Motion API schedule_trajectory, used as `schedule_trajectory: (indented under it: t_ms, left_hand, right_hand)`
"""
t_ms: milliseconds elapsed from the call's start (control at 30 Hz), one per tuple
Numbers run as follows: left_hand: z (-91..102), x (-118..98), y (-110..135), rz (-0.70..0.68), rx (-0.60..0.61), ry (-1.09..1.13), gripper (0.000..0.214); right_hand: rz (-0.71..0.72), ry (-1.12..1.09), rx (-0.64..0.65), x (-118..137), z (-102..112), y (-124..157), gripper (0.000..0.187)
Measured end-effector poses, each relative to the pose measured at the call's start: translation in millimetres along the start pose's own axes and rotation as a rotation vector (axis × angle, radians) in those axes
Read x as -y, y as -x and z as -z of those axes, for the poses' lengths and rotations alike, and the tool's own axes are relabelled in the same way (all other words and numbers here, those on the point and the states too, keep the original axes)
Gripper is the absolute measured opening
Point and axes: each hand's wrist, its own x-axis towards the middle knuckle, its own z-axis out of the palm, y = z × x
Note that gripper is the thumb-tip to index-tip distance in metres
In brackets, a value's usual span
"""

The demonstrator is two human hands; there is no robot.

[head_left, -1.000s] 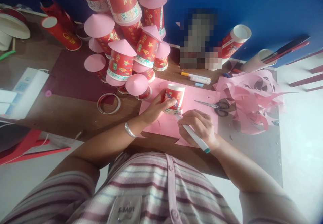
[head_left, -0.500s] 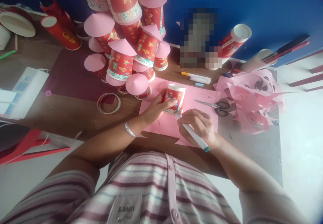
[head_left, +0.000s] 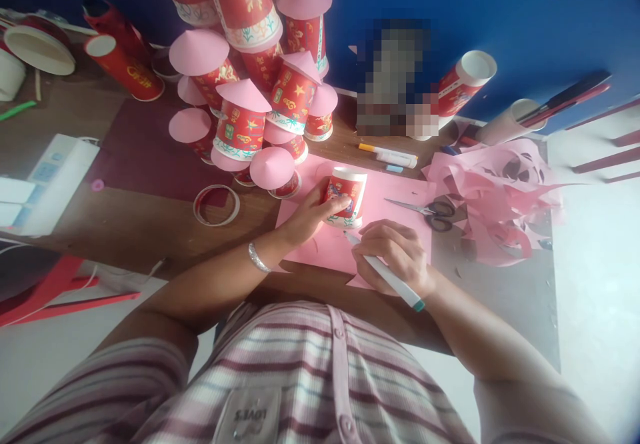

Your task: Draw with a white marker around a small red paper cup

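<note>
A red paper cup [head_left: 354,197] with a white rim is gripped in my left hand [head_left: 313,214], thumb across its printed side. Green drawn marks run along the cup's white lower band. My right hand [head_left: 393,254] is closed around a white marker pen [head_left: 393,281] with a green end. The pen's tip points at the cup's lower edge, a small gap away from it. Under both hands lies a pink paper sheet [head_left: 295,231]. Scissors [head_left: 433,212] rest on the sheet to the right of the cup.
Red cups with pink cone roofs [head_left: 240,121] are stacked behind and to the left. Pink paper scraps [head_left: 500,197] heap at the right. Capped markers [head_left: 393,156] lie behind the cup. A cut paper ring [head_left: 217,205] sits left; a pen holder [head_left: 515,121] stands back right.
My right hand has drawn the marker slightly down and away from the cup's lower edge, opening a small gap. My left hand and the cup stay almost in place.
</note>
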Motion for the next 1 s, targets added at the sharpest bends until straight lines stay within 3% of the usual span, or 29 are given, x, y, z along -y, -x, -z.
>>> schedule_trajectory:
  t_ms: [467,1000]
  left_hand:
    - [1.3,0.1,-3.8,-0.070,0.080,0.102,0.036]
    - [1.2,2.1,-3.7,-0.084,0.018,0.143,0.039]
  right_hand:
    - [-0.040,0.003,-0.029,-0.8,-0.2,-0.8,0.024]
    - [-0.049,-0.039,-0.027,0.5,-1.6,-0.1,0.024]
